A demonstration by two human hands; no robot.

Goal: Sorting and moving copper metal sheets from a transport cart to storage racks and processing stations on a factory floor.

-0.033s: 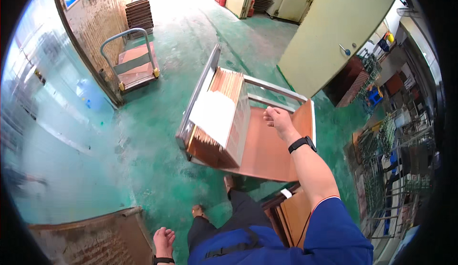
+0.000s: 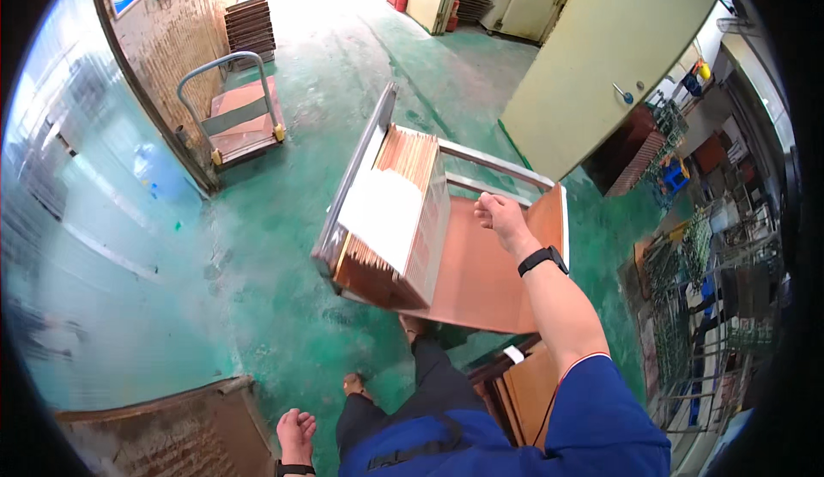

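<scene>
My right hand (image 2: pixel 502 217) hovers above the brown shelf of a metal-framed cart (image 2: pixel 476 258), its fingers curled in with nothing visible in them. A dark watch is on that wrist. On the cart's left side stands a stack of brown sheets (image 2: pixel 407 149), edges up, beside the metal side rail. A white sheet (image 2: pixel 384 218) lies over its top. My left hand (image 2: pixel 296 428) hangs low at my left side, fingers curled and holding nothing I can see.
A platform trolley (image 2: pixel 236 121) stands against the left wall, before a stack of dark trays (image 2: pixel 250 31). A pale door (image 2: pixel 601 65) stands beyond the cart. Wire racks (image 2: pixel 695 323) line the right side. Brown boards (image 2: pixel 528 387) are close by my right leg. A worn brown panel (image 2: pixel 163 430) is at lower left.
The cart's near edge sits slightly lower in the picture, closer to my feet. Both hands keep nearly the same pose.
</scene>
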